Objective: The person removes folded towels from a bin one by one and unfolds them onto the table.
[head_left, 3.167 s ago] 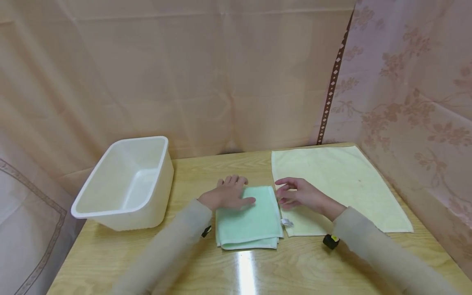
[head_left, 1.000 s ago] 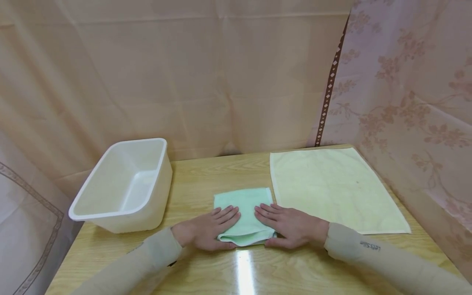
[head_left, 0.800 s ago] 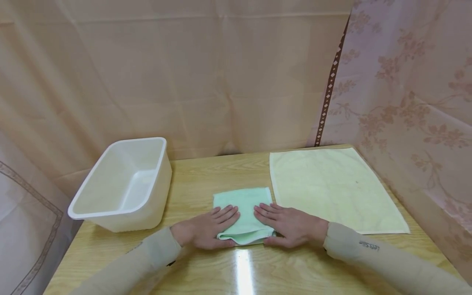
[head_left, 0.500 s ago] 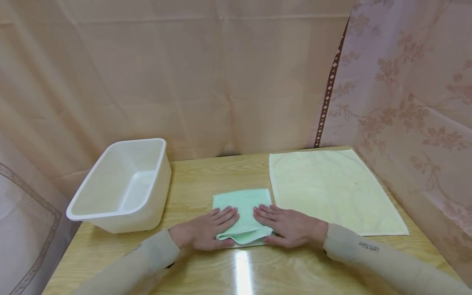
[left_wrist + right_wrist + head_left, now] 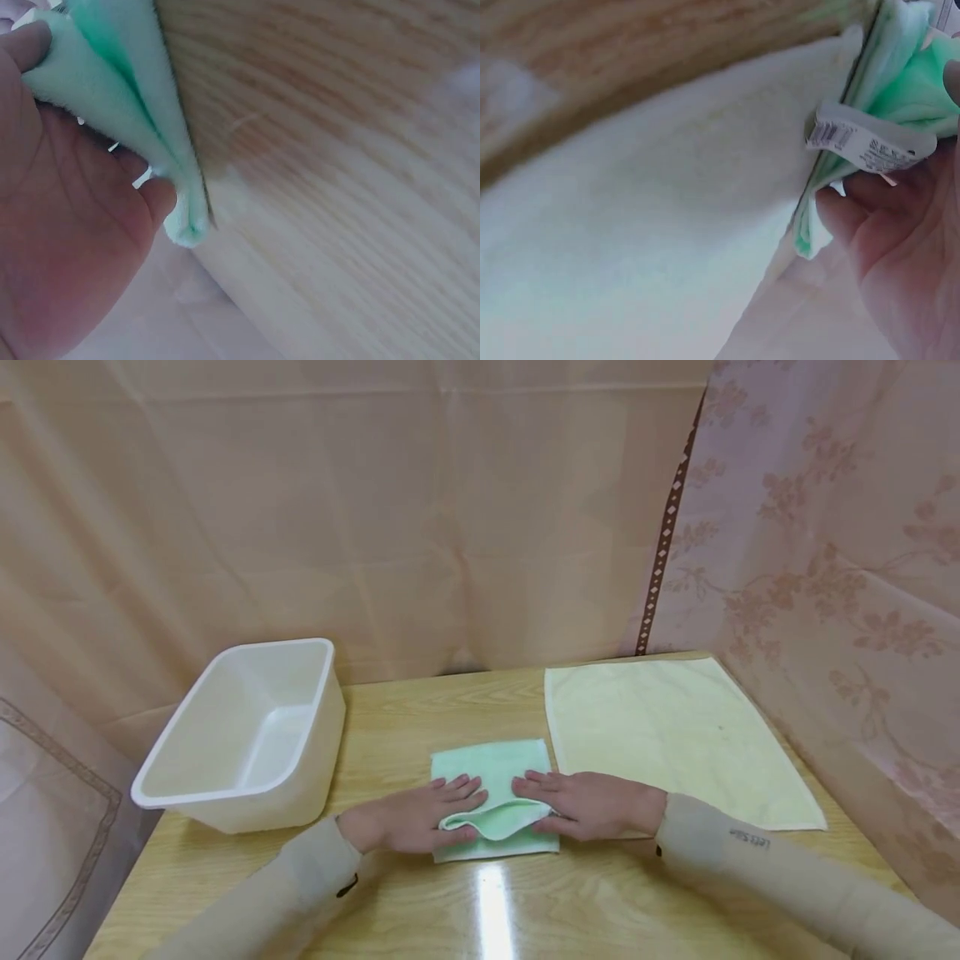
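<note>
A light green towel [image 5: 491, 760], folded into a small stack, lies on the table before me. My left hand [image 5: 408, 818] pinches the near left corner of its upper layers between thumb and fingers. The near right corner is pinched the same way by my right hand [image 5: 596, 802]. Between the hands the lifted edge bulges open, and a lower layer stays flat on the wood. In the left wrist view the towel's layers [image 5: 112, 82] sit between thumb and fingers. A white printed label [image 5: 862, 139] hangs from the towel in the right wrist view.
A pale yellow towel [image 5: 667, 735] lies spread flat on the right of the wooden table [image 5: 442, 710], close beside the green one. At the left stands an empty white plastic basin [image 5: 315, 768]. Curtains [image 5: 375, 527] hang behind the table and along both sides.
Both hands came down to the green towel's near corners and took hold. In the last half second they lifted its upper near edge and moved it slightly away from me, baring more of the lower layer.
</note>
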A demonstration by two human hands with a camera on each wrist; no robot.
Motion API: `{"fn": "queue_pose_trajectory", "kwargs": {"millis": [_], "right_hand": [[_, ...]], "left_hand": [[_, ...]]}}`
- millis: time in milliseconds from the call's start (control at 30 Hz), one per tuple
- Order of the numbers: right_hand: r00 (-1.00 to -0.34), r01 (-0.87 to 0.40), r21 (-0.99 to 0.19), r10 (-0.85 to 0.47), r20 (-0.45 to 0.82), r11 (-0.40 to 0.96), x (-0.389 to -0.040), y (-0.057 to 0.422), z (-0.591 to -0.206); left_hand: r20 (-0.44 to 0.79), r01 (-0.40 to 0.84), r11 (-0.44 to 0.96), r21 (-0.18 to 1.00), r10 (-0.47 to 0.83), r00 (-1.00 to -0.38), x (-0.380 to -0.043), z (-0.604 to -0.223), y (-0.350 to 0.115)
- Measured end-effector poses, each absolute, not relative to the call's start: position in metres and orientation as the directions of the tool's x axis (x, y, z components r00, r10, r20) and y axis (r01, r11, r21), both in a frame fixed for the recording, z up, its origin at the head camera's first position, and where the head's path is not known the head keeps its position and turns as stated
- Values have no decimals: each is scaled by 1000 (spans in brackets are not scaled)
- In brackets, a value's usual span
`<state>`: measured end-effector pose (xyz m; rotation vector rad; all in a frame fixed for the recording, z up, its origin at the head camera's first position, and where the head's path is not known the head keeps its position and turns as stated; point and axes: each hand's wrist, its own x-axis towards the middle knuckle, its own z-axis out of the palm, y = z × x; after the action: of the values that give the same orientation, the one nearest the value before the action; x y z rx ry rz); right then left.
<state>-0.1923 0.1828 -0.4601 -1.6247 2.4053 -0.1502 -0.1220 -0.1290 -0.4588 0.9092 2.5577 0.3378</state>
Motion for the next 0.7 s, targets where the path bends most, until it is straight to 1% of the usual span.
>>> {"fn": "queue_pose_trajectory", "kwargs": {"millis": [67, 133, 233, 400, 533, 700], "right_hand": [[-372, -889, -235, -920, -126, 392, -194, 184, -458], [-372, -887, -254, -923, -98, 385, -196, 186, -455], [-348, -902, -259, -937, -34, 345, -199, 188, -453], [-313, -926, -241, -948, 60, 291, -204, 192, -450], [-311, -926, -251, -947, 81, 282, -207, 193, -447], [-311, -930, -236, -946, 95, 282, -210, 191, -444]], "left_hand": [[-278, 530, 755, 387, 644, -713, -124, -456, -129], [-262, 515, 751, 412, 639, -723, -125, -454, -130], [-225, 514, 742, 430, 639, -735, -125, -452, -131], [-161, 543, 731, 413, 645, -747, -126, -448, -133], [-118, 557, 718, 418, 651, -750, -128, -446, -136], [-73, 532, 736, 419, 611, -788, -129, -443, -141]]}}
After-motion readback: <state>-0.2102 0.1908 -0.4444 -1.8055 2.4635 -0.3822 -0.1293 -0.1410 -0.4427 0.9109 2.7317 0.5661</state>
